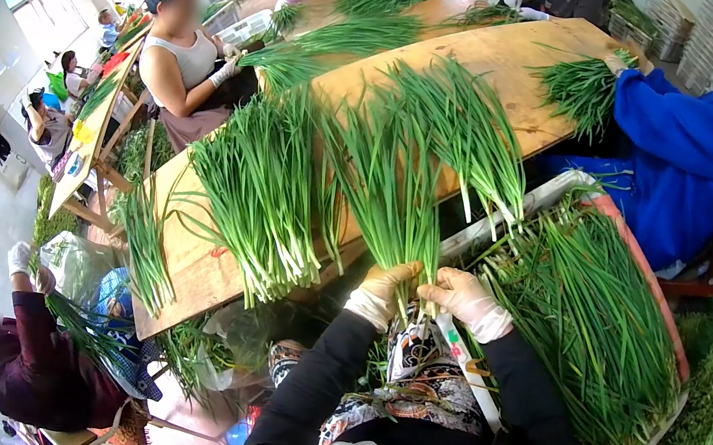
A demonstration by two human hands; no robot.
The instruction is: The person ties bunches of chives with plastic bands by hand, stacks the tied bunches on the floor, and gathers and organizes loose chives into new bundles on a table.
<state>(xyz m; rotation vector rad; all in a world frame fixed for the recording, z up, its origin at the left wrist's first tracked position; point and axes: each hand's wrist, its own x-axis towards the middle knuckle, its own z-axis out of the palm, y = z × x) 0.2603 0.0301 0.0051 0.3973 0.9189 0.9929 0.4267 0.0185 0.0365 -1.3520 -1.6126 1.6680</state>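
Observation:
My left hand (381, 292), in a pale glove, is closed round the lower stems of a bunch of garlic chives (393, 193). The green leaves of this bunch fan out over the edge of the wooden table (210, 265). On its other side my gloved right hand (468, 301) pinches at the white stem ends with thumb and fingers together. A thick pile of garlic chives (258, 196) lies on the table left of the bunch, and a smaller bundle of chives (476, 139) lies to its right.
Close on my right stands a crate (622, 239) heaped with loose chives (581, 329). A person in blue (688, 157) handles chives at the right. Another in a white top (181, 72) works across the table, and one in maroon (59, 366) sits at lower left.

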